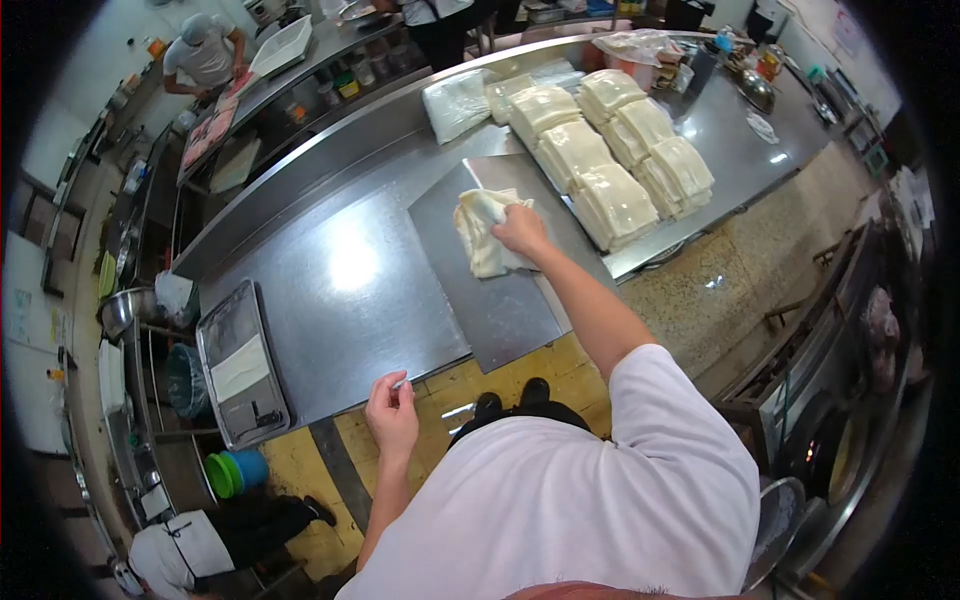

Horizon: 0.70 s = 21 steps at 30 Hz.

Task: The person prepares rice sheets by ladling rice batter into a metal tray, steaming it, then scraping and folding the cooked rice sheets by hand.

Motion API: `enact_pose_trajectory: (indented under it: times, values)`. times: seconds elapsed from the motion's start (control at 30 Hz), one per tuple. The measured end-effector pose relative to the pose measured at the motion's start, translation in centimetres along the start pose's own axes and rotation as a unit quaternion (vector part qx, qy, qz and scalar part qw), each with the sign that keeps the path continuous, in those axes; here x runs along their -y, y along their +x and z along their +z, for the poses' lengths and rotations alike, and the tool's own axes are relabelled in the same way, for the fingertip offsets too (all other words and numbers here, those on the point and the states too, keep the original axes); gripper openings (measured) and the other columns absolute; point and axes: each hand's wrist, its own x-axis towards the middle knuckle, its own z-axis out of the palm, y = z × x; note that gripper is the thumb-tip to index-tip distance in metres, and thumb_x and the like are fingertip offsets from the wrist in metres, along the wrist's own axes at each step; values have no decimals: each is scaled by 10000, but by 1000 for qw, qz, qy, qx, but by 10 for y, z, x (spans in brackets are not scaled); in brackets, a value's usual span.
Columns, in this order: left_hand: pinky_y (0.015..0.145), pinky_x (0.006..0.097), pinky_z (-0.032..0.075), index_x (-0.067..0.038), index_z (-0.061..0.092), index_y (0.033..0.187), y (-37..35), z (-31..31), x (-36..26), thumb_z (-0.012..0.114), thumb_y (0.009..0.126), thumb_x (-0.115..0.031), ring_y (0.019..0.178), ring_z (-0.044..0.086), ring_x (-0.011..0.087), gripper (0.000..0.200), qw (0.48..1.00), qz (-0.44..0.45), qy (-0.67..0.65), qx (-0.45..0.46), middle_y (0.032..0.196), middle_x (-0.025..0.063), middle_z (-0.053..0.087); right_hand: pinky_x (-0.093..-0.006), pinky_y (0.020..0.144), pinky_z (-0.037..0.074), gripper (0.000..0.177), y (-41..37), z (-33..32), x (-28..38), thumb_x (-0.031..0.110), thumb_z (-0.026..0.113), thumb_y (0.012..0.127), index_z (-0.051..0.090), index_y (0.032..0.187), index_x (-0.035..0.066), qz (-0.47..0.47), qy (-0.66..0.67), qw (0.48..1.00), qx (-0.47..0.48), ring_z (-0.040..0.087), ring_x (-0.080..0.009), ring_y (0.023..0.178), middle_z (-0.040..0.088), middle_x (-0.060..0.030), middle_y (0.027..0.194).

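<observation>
My right hand (pixel 521 231) reaches forward and presses on a crumpled cream cloth (pixel 480 232), its fingers closed over the right side of the cloth. Under the cloth lies a grey metal sheet (pixel 500 325) on the steel table. My left hand (pixel 392 412) hangs near the front edge of the table, with fingers curled and the thumb close to them. Something small and pale shows at its fingertips, too small to name. To the right of the cloth, stacks of pale dough sheets (pixel 615 205) stand in two rows, glossy as if under plastic.
A metal tray (pixel 273 405) with a white slab in it sits at the left end of the steel table (pixel 330 310). Behind the dough lies a clear plastic bag (pixel 457 105). Two people (pixel 205 55) (pixel 185 550) are at the left; another stands at the back.
</observation>
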Motion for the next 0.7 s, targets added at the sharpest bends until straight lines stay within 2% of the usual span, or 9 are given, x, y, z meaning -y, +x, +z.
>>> enact_pose_trajectory:
  times: [0.2, 0.37, 0.4, 0.43, 0.5, 0.57, 0.6, 0.63, 0.7]
  values:
    - [614, 263, 499, 13, 686, 1057, 15, 36, -5, 633, 924, -2, 670, 589, 111, 143, 998, 21, -20, 54, 942, 71, 640, -477, 873, 531, 520, -11, -29, 4, 446, 728, 864, 703, 1046, -41, -40, -36, 996, 73, 686, -421, 1004, 701, -284, 1061]
    - [612, 260, 494, 13, 685, 1060, 33, 65, -10, 624, 914, 26, 668, 593, 114, 158, 988, 67, -36, 132, 902, 68, 638, -477, 852, 543, 392, -32, -81, 61, 342, 688, 874, 702, 1033, -16, -130, -90, 987, 9, 689, -401, 972, 712, -222, 1015]
    - [612, 260, 494, 13, 685, 1060, 37, 67, -15, 624, 914, 26, 668, 593, 114, 158, 984, 69, -39, 162, 902, 68, 638, -472, 839, 552, 319, -28, -89, 81, 269, 678, 850, 696, 1020, -1, -198, -109, 974, -31, 690, -379, 979, 709, -218, 1002]
    - [613, 263, 495, 9, 686, 1059, 41, 70, -23, 624, 912, 27, 672, 594, 115, 160, 979, 88, -35, 180, 898, 71, 637, -462, 790, 566, 254, -38, -119, 123, 173, 714, 766, 716, 968, 20, -195, -143, 968, 59, 702, -355, 962, 714, -201, 974]
    - [634, 266, 497, -2, 684, 1068, 53, 79, -21, 624, 924, 16, 684, 600, 114, 157, 969, 99, -17, 227, 906, 66, 642, -477, 751, 567, 294, -30, -129, 192, 203, 699, 778, 728, 1024, 45, -316, -177, 932, 21, 716, -344, 889, 722, -177, 898]
    - [648, 267, 499, -1, 682, 1077, 68, 87, -29, 621, 935, 7, 697, 609, 119, 155, 953, 126, -22, 276, 904, 66, 648, -477, 822, 555, 332, -38, -146, 276, 271, 682, 822, 757, 1107, 118, -409, -188, 892, 36, 686, -315, 988, 724, -135, 1097]
    - [663, 268, 501, -1, 680, 1086, 69, 89, -30, 618, 945, -2, 710, 617, 124, 154, 946, 149, -34, 286, 902, 65, 655, -477, 897, 534, 356, -26, -129, 337, 314, 667, 866, 744, 1160, 128, -400, -254, 880, 46, 665, -312, 1077, 709, -131, 1181]
    - [663, 268, 501, -1, 680, 1086, 65, 89, -26, 618, 945, -2, 710, 617, 124, 154, 938, 145, -37, 312, 902, 65, 655, -469, 971, 497, 389, -23, -127, 376, 299, 662, 877, 720, 1205, 97, -380, -127, 911, 101, 642, -355, 1109, 694, -161, 1213]
    - [664, 269, 501, -1, 681, 1080, 58, 83, -14, 619, 945, -3, 717, 614, 125, 149, 916, 158, -42, 367, 917, 64, 656, -466, 958, 504, 381, -18, -128, 375, 298, 666, 871, 725, 1191, 99, -322, -127, 934, 91, 648, -349, 1096, 699, -159, 1198]
